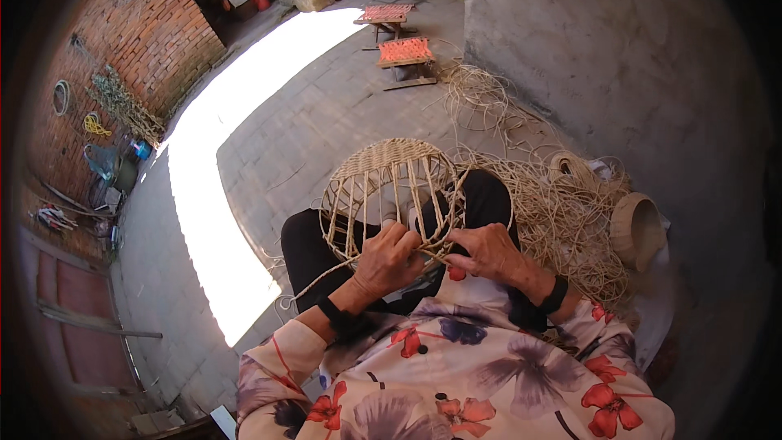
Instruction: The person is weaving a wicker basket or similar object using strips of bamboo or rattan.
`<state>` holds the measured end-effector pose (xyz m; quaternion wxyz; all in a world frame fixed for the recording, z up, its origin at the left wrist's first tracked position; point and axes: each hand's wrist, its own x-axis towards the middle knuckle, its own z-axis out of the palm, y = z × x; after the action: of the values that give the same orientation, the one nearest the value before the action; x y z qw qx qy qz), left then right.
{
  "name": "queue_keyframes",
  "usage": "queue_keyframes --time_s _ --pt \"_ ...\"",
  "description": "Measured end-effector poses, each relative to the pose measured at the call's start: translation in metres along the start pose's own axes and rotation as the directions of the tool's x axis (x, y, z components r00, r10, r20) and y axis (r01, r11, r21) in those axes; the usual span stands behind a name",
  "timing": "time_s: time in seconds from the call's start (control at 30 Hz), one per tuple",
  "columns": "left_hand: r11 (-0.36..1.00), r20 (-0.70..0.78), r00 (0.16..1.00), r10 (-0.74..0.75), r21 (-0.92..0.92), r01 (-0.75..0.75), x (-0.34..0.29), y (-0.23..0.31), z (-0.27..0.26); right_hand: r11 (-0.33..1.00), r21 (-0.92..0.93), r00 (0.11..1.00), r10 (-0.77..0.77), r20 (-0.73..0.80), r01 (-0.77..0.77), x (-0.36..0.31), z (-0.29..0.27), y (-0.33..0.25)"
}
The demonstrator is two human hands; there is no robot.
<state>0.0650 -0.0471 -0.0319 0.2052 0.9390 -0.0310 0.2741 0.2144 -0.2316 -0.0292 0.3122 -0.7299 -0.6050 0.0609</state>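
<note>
A half-open woven basket (394,156) of tan cord rests on my lap, its dense woven end facing away and its open ribs running toward me. My left hand (389,259) is closed on cord at the basket's near rim, and a loose strand (316,283) trails from it to the left over my knee. At the same rim, my right hand (487,254) pinches a cord between thumb and fingers, just right of the left hand. The exact crossing of the strands between the hands is partly covered by my fingers.
A large tangle of tan cord (562,228) spreads on the ground at my right, beside a round tan container (636,231). Two small stools with red woven seats (405,50) stand ahead. A grey wall (619,49) rises at the right, a brick wall (130,33) at the left.
</note>
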Motion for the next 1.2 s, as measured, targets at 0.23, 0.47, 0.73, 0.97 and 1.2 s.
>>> queue_keyframes --time_s 0.23,0.47,0.73,0.97,1.2 --pt "1.0 0.021 1.0 0.0 -0.015 0.0 0.002 0.001 0.001 0.683 0.58 0.876 0.465 0.125 -0.445 0.008 0.021 0.004" --pt "0.996 -0.009 0.996 -0.086 -0.014 0.086 -0.008 0.0 -0.004 0.977 -0.208 0.987 0.005 -0.16 -0.039 -0.015 -0.012 0.027" --pt "0.999 -0.018 0.999 -0.042 -0.016 0.041 -0.007 -0.005 0.001 0.059 0.719 0.293 0.934 0.205 -0.692 -0.111 -0.081 0.215" --pt "0.997 -0.007 0.998 -0.066 -0.05 0.066 -0.003 -0.004 0.002 0.822 0.322 0.88 0.467 0.089 -0.469 -0.001 -0.028 0.026" --pt "0.996 -0.022 0.997 -0.078 -0.047 0.077 -0.009 -0.005 0.003 0.94 0.17 0.935 0.248 0.255 -0.296 -0.012 -0.035 0.033"
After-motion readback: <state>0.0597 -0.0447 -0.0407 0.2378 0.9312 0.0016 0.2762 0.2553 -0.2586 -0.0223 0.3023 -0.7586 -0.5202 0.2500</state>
